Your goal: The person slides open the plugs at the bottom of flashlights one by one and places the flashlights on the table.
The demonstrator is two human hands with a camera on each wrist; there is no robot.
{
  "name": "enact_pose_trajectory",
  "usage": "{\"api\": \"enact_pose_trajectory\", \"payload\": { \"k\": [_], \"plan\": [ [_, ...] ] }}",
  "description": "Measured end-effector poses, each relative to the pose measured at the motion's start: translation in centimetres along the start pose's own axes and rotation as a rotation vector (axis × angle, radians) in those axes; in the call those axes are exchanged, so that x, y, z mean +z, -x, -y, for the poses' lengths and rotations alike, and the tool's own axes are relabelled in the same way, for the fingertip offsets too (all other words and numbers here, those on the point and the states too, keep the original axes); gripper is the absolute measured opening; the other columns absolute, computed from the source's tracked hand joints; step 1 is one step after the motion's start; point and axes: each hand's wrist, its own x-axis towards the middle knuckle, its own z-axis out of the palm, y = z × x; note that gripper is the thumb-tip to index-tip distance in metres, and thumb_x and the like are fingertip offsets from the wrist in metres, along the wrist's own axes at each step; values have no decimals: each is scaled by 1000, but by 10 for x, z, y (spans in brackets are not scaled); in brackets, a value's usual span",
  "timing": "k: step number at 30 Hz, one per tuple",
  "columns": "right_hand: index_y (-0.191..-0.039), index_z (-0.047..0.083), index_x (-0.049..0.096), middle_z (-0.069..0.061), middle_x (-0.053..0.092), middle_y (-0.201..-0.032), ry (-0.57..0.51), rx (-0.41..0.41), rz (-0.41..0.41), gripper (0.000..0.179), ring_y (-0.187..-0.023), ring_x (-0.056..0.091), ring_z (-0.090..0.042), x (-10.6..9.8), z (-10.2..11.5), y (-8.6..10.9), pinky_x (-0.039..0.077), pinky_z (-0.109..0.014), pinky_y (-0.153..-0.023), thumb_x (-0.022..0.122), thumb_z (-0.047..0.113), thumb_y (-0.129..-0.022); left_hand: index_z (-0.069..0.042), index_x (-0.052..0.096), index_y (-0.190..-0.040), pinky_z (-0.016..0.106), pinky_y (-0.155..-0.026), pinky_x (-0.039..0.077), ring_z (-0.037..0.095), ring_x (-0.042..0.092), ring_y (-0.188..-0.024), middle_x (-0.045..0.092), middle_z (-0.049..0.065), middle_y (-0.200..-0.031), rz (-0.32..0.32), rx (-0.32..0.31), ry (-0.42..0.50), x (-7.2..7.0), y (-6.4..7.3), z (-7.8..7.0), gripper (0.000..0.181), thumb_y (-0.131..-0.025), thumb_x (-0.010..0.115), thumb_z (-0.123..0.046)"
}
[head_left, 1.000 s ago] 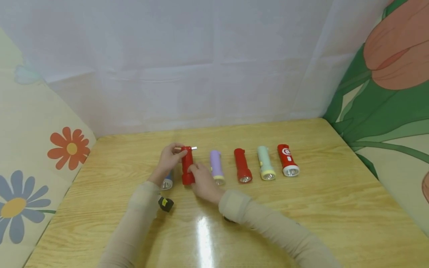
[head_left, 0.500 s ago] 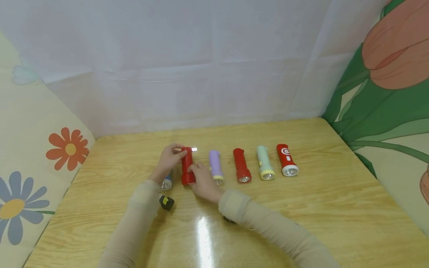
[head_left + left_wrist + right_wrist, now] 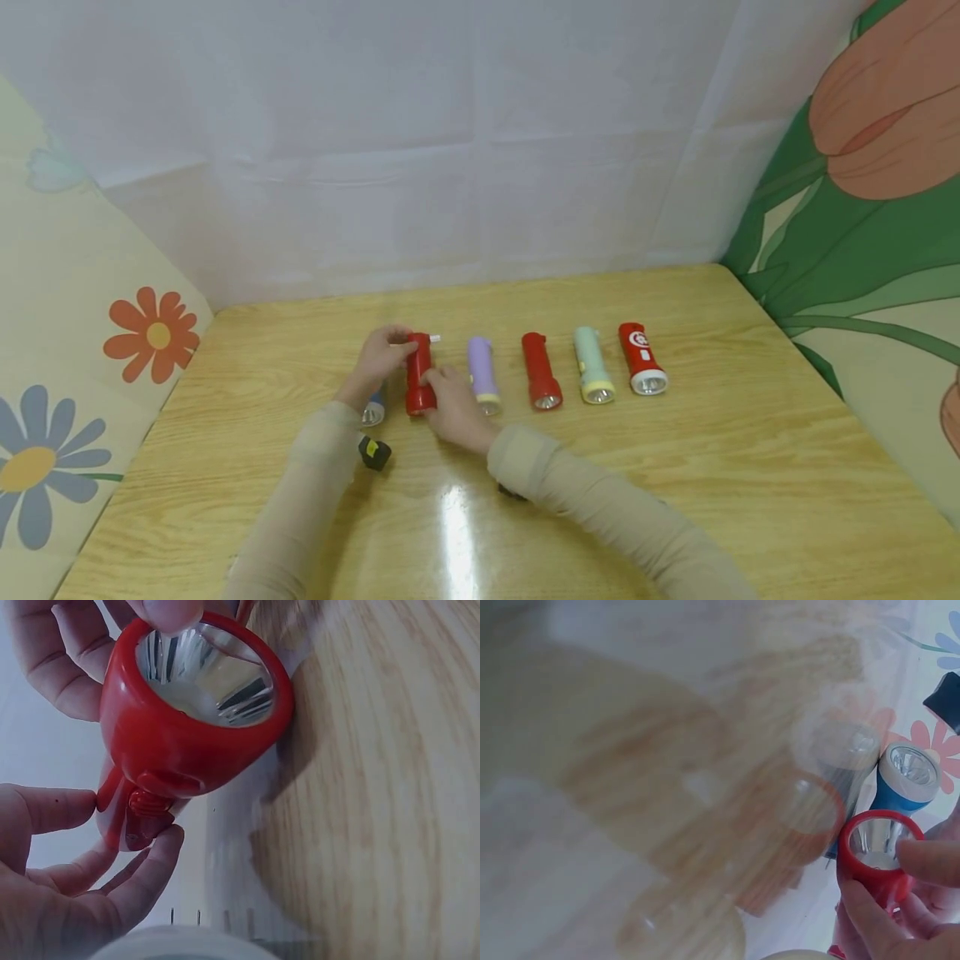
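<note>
A red flashlight stands between both hands in the head view, its lamp end towards me. My left hand pinches its far, narrow end, where a short pale piece juts out to the right. Round the lamp end curl the thumb and fingers of my right hand. In the left wrist view the reflector of the red flashlight faces the camera, with a ribbed switch below it. Partly behind my left wrist lies a blue flashlight with a white rim; more of the blue flashlight shows in the right wrist view.
To the right, a purple flashlight, a plain red flashlight, a mint flashlight and a red-and-white flashlight lie in a row on the wooden table. A white sheet hangs behind.
The held red flashlight has come slightly towards me at its far end, and the pale piece with it. Both hands keep their hold; the other flashlights have stayed put.
</note>
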Motion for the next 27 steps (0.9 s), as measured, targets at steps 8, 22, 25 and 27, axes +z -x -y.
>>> {"api": "enact_pose_trajectory", "payload": {
  "k": [8,22,25,27],
  "plan": [
    [-105,2,56,-11,54,-102,10,12,13,37,-93,52,-23,-1,0,0,46,-31,-81,67,-6,-70,11,45,-122,31,-77,48,27,54,-91,51,26,-116,18,-25,-53,1,-2,2,40,-86,55,-5],
    [-102,1,57,-10,54,-97,28,16,41,37,-89,52,-22,-2,-1,-3,46,-27,-76,64,-10,-68,12,49,-118,34,-81,48,32,54,-95,53,27,-115,20,-79,-144,3,-5,3,37,-86,55,-6],
    [-103,1,57,-10,54,-98,29,27,56,37,-90,52,-22,-3,-1,-4,46,-28,-77,65,-9,-68,12,50,-117,35,-81,48,32,54,-96,53,27,-114,20,-80,-175,4,-4,2,37,-87,55,-7],
    [-104,1,57,-10,54,-99,33,29,59,38,-90,52,-22,-3,-1,-4,46,-28,-78,65,-9,-68,12,50,-117,37,-83,47,33,53,-98,53,28,-114,20,-82,-196,5,-3,0,37,-87,55,-7]
  ]
}}
